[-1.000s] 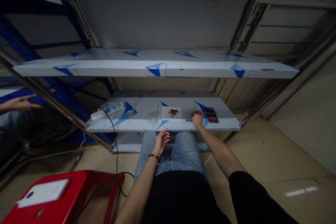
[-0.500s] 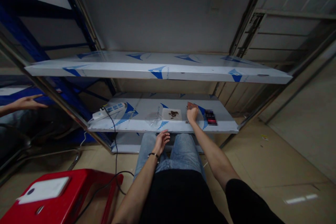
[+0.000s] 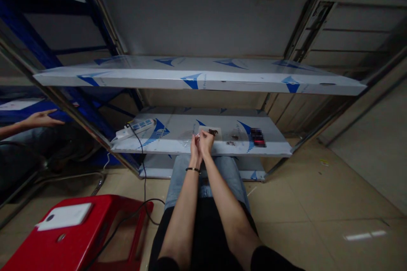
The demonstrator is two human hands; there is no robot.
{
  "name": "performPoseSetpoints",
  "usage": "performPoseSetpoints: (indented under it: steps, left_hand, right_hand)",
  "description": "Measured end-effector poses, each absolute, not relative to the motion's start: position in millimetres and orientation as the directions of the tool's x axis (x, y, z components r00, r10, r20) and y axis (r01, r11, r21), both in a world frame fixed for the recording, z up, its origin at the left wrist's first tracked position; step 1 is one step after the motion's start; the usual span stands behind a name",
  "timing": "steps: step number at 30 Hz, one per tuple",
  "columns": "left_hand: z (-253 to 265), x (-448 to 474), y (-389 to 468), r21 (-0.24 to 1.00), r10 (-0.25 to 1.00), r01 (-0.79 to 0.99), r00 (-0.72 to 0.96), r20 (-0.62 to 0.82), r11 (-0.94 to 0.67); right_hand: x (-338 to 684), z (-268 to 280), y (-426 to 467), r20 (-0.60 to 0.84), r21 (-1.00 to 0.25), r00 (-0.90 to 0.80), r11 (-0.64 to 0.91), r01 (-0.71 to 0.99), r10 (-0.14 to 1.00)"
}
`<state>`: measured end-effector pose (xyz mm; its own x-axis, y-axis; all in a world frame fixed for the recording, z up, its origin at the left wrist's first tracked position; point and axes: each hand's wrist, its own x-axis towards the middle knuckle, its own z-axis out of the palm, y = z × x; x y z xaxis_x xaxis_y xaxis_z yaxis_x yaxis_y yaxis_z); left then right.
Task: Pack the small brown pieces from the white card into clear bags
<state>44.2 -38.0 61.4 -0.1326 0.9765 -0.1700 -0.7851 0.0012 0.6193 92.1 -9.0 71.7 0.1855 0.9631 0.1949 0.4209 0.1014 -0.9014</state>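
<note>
We sit facing a low metal shelf (image 3: 178,146), its protective film printed with blue triangles, and our two hands meet just above its front edge near the middle. Our left hand (image 3: 194,145) and right hand (image 3: 206,142) press close together, fingertips pinched on something small and pale between them; it is too small to name, so we can only say both hands are closed in a fine pinch, held up off the shelf so the fingers can work on it from both sides. A dark band sits on the left wrist. Just behind the hands lies a white sheet (image 3: 206,131) carrying a little heap of dark pieces (image 3: 213,131), placed within easy reach of either hand, and a crumpled clear plastic bag (image 3: 187,138) lies beside it, toward the left. A few more dark pieces (image 3: 231,142) lie scattered on the shelf to the right of the sheet, and farther toward the right end sits a small dark device (image 3: 257,137), blurred out. A power strip (image 3: 135,128) rests at the left end, its cable dropping over the front edge to the floor. A red plastic stool (image 3: 104,228) stands near our left leg with a white phone-like slab (image 3: 65,216) on it. At the far left another person's hand (image 3: 43,117) rests flat on a blue surface.
</note>
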Motion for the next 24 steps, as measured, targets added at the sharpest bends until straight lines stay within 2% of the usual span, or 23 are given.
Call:
performPoseSetpoints:
  steps: [3, 7, 11, 17, 24]
  left_hand:
    - [58, 50, -46, 0.681, 0.986, -0.733, -0.12, -0.112, -0.012]
    - [58, 54, -53, 0.775, 0.993, -0.632, -0.092, -0.074, 0.0]
    - [61, 58, -52, 0.79, 0.988, -0.612, -0.145, -0.053, -0.047]
    - [59, 53, -56, 0.822, 0.987, -0.569, -0.138, -0.077, -0.016]
    - [59, 48, -61, 0.834, 0.984, -0.552, -0.139, -0.108, 0.013]
  right_hand:
    - [98, 62, -23, 0.206, -0.911, 0.275, 0.081, 0.403, 0.939]
    - [112, 63, -27, 0.225, -0.914, 0.285, 0.1, 0.394, 0.932]
    - [115, 70, -24, 0.187, -0.911, 0.256, 0.07, 0.406, 0.948]
    - [114, 65, -20, 0.193, -0.919, 0.253, 0.085, 0.385, 0.948]
    - [107, 49, -13, 0.237, -0.958, 0.315, 0.167, 0.233, 0.919]
